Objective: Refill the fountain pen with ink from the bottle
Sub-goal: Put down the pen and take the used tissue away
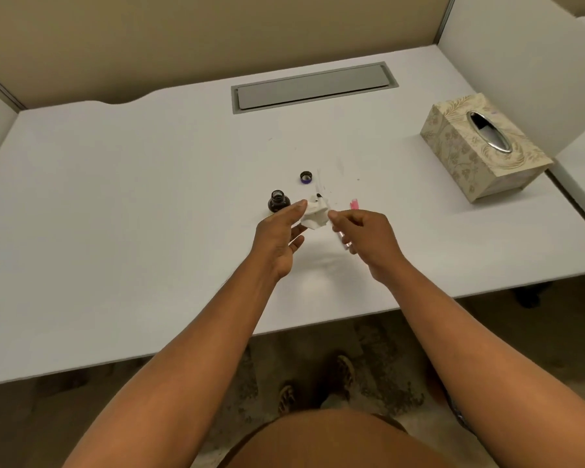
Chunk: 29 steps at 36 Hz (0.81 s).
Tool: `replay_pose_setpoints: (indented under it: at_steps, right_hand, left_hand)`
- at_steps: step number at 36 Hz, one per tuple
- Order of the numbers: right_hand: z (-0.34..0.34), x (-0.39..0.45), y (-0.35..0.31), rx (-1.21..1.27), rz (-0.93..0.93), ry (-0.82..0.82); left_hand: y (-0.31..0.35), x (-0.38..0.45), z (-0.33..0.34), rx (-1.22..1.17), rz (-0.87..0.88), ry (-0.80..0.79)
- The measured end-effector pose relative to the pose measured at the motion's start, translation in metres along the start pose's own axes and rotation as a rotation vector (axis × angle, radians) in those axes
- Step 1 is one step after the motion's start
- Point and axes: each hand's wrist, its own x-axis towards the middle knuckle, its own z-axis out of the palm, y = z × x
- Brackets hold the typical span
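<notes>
The left hand pinches a crumpled white tissue between thumb and fingers, with the other fingers loosely spread. The right hand pinches the clear, pinkish fountain pen part near its top end, and the rest of its fingers curl in. The pen's long side runs from the tissue back toward the person and a little to the right; its far end pokes into the tissue, where a dark tip shows. This looks like the wiping step, cleaning off extra ink after filling. Next, I think the pen must be put back together, maybe with the pink piece lying just past the right hand. The open ink bottle stands just left of the tissue, so hands must move gently. Its cap lies behind on the white desk, and the tissue box sits far right.
</notes>
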Motion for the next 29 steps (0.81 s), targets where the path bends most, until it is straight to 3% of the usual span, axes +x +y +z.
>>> replay_pose_setpoints:
  at_steps: [14,29]
  right_hand:
    - [-0.01,-0.036,-0.002,0.195,0.21,0.105]
    - [-0.058,-0.092,0.007,0.251,0.238,0.358]
  left_hand:
    - [-0.007,-0.022,0.018,0.133,0.065,-0.173]
    - [-0.054,-0.059,0.064,0.447,0.206,-0.319]
